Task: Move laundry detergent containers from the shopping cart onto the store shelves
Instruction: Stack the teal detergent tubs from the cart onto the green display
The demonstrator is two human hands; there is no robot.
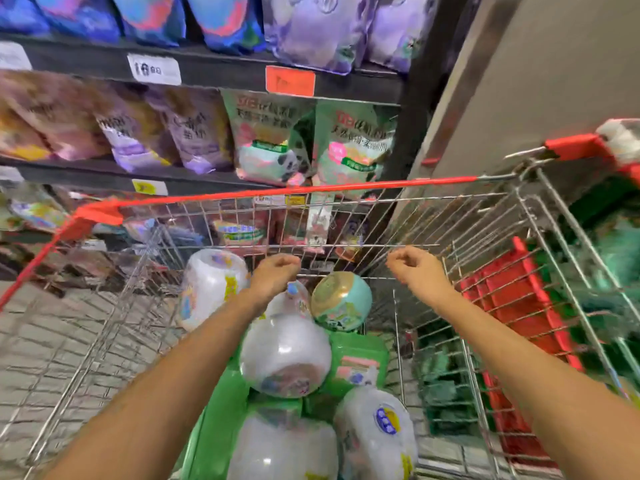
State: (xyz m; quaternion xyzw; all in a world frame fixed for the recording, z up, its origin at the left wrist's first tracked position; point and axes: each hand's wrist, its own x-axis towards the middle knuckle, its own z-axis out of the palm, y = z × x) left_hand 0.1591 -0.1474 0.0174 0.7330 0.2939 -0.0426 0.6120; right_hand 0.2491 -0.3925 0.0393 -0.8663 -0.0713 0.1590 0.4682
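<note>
Head view: the left hand (277,268) and right hand (412,268) hover apart over the red-rimmed wire shopping cart (346,187), fingers curled, holding nothing. Several white plastic detergent jugs (285,355) lie inside it, none on the dark store shelves (207,69), so most of the work seems left.

**Bright but blurry**

Even light fills the shop. Everything looks smeared and blocky. Words on the green soft packs (353,147) are fuzzy. White shine sits on the round clear plastic tub (284,355). The red-rimmed wire cart (277,192) bends outward.
</note>
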